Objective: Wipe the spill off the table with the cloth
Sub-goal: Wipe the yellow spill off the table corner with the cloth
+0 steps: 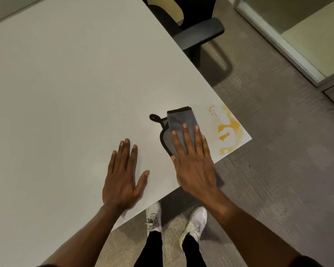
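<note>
The folded grey cloth with black trim (178, 128) lay on the pale, smooth-topped bench (69, 78), right of the frame's centre and close to the bench's near right corner. Its long axis ran from the lower middle of the frame up toward the upper right, the squared folded end pointing up and slightly right. A small black hanging loop (154, 118) stuck out from its upper left side, curling toward the left of the frame.

The right hand (194, 162) lay flat on the lower part of the cloth, palm down, fingers straight and spread a little, pressing on it rather than gripping; the fingertips (184, 125) reached about midway up the fabric. Nothing was pinched or closed in that hand.

The left hand (122, 176) rested open on the bare bench at lower centre, palm down, fingers together and pointing up the frame, thumb splayed out to the right. It held nothing and sat apart from the cloth.

The yellow-orange smeared spill (228, 130) sat just right of the cloth, at the bench's corner, with a fainter reddish mark (212, 110) above it. The cloth did not cover it.

A black office chair (197, 31) stood at the top of the frame beyond the bench edge. White sneakers (195, 220) showed on the grey carpet (278, 170) below.
</note>
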